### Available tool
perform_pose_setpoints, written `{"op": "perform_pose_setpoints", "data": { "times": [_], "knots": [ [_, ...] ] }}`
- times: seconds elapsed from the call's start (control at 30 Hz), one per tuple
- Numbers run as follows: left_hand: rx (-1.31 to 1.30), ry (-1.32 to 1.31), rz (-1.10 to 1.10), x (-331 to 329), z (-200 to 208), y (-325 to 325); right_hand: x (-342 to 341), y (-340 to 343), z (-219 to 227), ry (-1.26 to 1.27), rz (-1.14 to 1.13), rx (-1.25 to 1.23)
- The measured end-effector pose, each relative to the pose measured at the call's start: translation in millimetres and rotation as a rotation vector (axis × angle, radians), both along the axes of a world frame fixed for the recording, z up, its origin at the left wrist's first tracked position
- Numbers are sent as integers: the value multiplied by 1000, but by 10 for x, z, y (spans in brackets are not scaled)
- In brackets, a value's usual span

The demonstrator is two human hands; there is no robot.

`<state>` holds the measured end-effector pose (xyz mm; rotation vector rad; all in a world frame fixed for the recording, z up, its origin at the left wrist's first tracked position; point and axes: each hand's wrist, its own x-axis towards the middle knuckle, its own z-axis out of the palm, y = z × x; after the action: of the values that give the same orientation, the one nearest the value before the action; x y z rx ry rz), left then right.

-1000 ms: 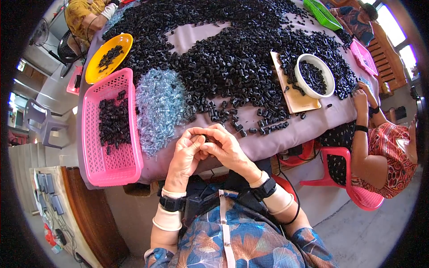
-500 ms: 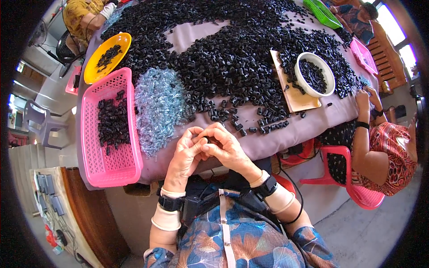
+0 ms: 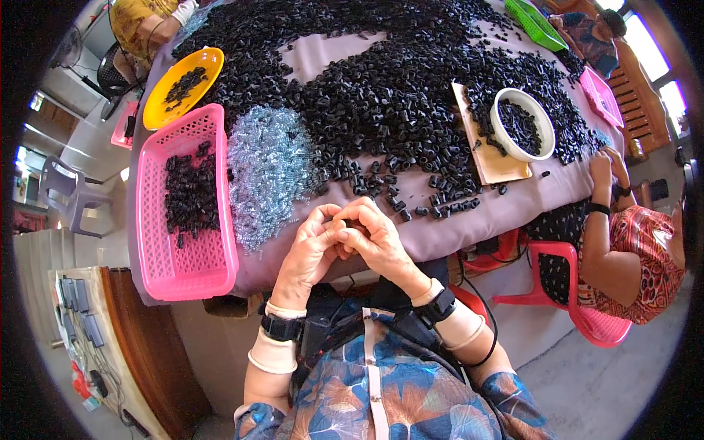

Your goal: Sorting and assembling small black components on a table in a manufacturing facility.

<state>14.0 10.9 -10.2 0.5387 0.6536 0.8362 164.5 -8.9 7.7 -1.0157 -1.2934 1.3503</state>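
Close to the table's near edge, my left hand (image 3: 309, 255) and my right hand (image 3: 378, 242) meet with fingers curled and thumbs pressed together. Both pinch something small between them; the fingers cover it, so I cannot make out what it is. Just beyond my left hand lies a heap of clear bluish coil springs (image 3: 268, 165). Ahead of my right hand spreads a large pile of small black hollow plastic parts (image 3: 381, 110), with a few loose ones nearest my fingertips. Left of the springs, a pink perforated basket (image 3: 192, 273) holds more black pieces.
A yellow plate (image 3: 207, 67) with black pieces sits behind the basket. At right, a white bowl (image 3: 548, 143) of black parts rests by a board (image 3: 506, 170). A co-worker (image 3: 623, 246) sits at the right table edge beside a pink chair (image 3: 554, 249). Others work farther back.
My hands stay joined, with the fingers drawn a little closer, and the dark gap between them shows less. The whole view has shifted slightly, with no pile or container moved.
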Motion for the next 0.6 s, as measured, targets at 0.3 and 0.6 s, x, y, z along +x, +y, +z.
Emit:
{"op": "perform_pose_setpoints", "data": {
  "times": [0.3,0.6],
  "knots": [
    [-27,34,169,80,35,-72,-23,-23,2,-181,-48,152],
    [352,331,500,-200,694,-61,451,-239,103,-660,-344,365]
  ]
}}
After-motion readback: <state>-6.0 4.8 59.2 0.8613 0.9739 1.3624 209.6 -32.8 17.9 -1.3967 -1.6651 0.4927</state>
